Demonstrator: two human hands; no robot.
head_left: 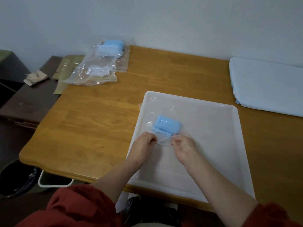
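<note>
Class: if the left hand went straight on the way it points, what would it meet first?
The left hand pinches the mouth of the clear bag. Pushed further along its line, it would probably meet the blue block inside that bag first, though depth is hard to judge.

Blue bundle (166, 125), clear bag (156, 112), white tray (213, 128), red sleeves (78, 205).

Dim, flat indoor light with a cool bluish cast, no clear source. Shadows soft and faint on the wooden desk (101, 115). Mild glare on the white plastic tray (213, 161) and bright glints on the clear plastic bags (93, 69) at the desk's far left corner. Whole frame soft and slightly blurred, low detail. Wide-angle bending at the edges; bottom-left corner falls dark.
</note>
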